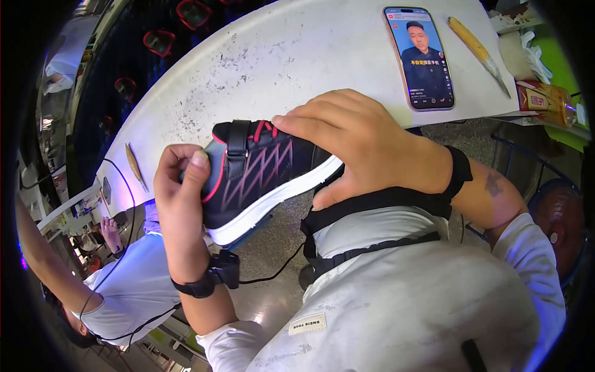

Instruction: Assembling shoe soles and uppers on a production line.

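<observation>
Between my two hands is a black sneaker (266, 167) with a white sole, pink-red trim and laces, a zigzag side pattern and a strap. Its side faces up toward me, over the near edge of the white table. My left hand (181, 186) grips the heel end, thumb and bent fingers closed at the collar. My right hand (353, 136) wraps the toe end, with fingers across the upper and the thumb below by the sole. The toe tip is hidden behind that hand.
On the white table (279, 56) lie a lit phone (421, 59) and a wooden-handled knife (477, 53) at the far right. A second wooden-handled tool (134, 165) lies at the left. Another person (130, 285) works at the left, and a cable (133, 204) hangs between us.
</observation>
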`<state>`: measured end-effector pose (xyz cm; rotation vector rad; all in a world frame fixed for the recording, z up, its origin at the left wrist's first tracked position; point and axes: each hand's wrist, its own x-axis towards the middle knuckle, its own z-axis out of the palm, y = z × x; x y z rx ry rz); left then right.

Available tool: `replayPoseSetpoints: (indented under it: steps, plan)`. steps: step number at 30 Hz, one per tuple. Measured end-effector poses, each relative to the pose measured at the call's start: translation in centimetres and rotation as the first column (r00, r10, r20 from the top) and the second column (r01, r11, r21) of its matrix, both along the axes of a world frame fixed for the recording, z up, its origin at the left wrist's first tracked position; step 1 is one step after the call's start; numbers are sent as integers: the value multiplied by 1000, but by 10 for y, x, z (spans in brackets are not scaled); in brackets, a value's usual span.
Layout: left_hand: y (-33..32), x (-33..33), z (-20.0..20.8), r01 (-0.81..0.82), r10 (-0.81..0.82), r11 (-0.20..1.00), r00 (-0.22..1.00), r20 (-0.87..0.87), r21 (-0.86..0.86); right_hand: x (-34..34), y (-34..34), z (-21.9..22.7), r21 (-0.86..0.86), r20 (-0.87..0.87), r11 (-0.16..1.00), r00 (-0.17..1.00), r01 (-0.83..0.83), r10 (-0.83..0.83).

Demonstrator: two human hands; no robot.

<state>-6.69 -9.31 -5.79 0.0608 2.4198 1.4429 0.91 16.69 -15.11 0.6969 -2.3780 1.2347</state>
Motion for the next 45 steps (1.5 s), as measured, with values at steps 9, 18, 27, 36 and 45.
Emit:
replayPoseSetpoints:
  steps: [9,18,27,36,45]
  plan:
    - [-3,-17,-6,-74,62,995,987,148,73,-2,-14,1,-87,-32,986,989,144,-147]
    - [10,12,9,-19,26,996,997,-72,91,11,-11,6,-176,12,981,997,77,-76]
    - [-4,18,5,213,-208,977,943,-260,-11,4,5,15,-110,154,993,988,39,-22]
    - [3,20,-5,218,-225,974,894,-387,-61,-10,7,22,91,367,996,930,3,-37]
    - [17,-61,-5,51,-75,713,997,4,699,-11,38,31,-503,447,862,872,60,200]
